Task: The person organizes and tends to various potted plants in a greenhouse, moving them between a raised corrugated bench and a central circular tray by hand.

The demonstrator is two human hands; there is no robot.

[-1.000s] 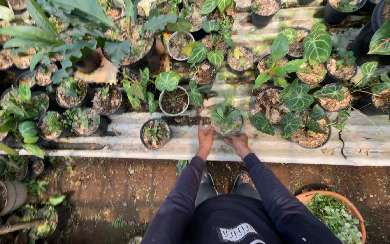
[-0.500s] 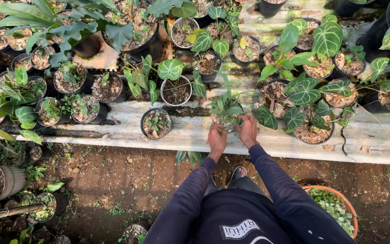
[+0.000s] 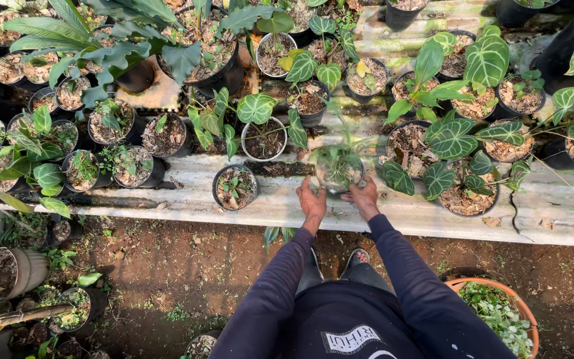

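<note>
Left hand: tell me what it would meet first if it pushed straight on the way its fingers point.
The left hand already grips the small potted plant; beyond its fingertips, the white pot with the heart-shaped leaf probably comes first, though depth is unclear.

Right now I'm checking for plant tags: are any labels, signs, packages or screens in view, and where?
No tags, signs, packages or screens among the pots.
Only a printed patch: on the person's dark top at the bottom edge, a slanted white shape with dark lettering.
</note>
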